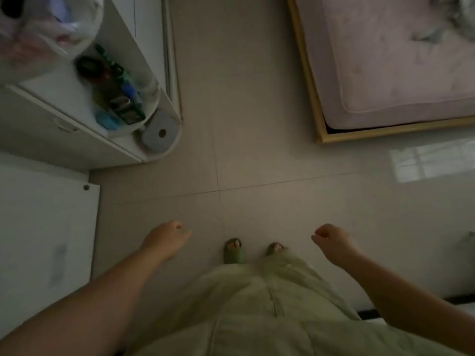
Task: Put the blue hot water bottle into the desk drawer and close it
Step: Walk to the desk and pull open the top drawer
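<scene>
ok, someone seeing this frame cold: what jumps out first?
Two bare forearms reach in from the bottom, the left hand and right hand loosely curled over pale floor tiles, neither with a grip on anything, green slippers between them. Upper right, a pink mattress sits in a wooden frame. Upper left, a white shelf unit holds cluttered bottles and a grey paper roll; no blue hot water bottle is identifiable.
</scene>
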